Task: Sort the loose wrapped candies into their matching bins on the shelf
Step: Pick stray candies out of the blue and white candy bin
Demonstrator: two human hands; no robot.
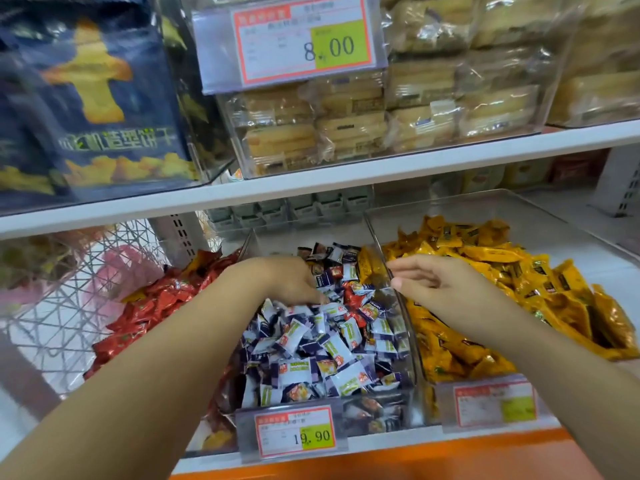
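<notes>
**Left grip [292,282] sunk in the middle bin, right grip [433,284] released**

The left grip is pushed fingers-first into the purple-and-white candies [329,344] heaped in the middle bin [381,412]. Its fingertips are hidden among the wrappers, so whether anything is pinched cannot be told. The right grip is held slack above the clear divider [403,306] that parts the middle bin from the yellow candies [485,282]. Its fingers are loosely extended to the left and nothing is seen in them.

The step in hand is judged to be the picking-out of strays. A red stray candy [356,296] is seen on top of the purple-and-white heap, just beside the left fingertips and well apart from the heap of red candies [149,306] in the bin at the left.

For the next move, a light pinch on the stray's body or on one crimped end is called for. The wrappers look slick and loosely piled, so neighbours could easily be dragged along. The piece would then have to be lifted over the left wall of the middle bin and let go among its own kind.

The stray appears to lie nearly flat. Its long axis seems to run slantwise — from back-left to front-right — with the nearer crimped end pointed roughly toward the divider. Blur keeps this from being settled more exactly.
</notes>
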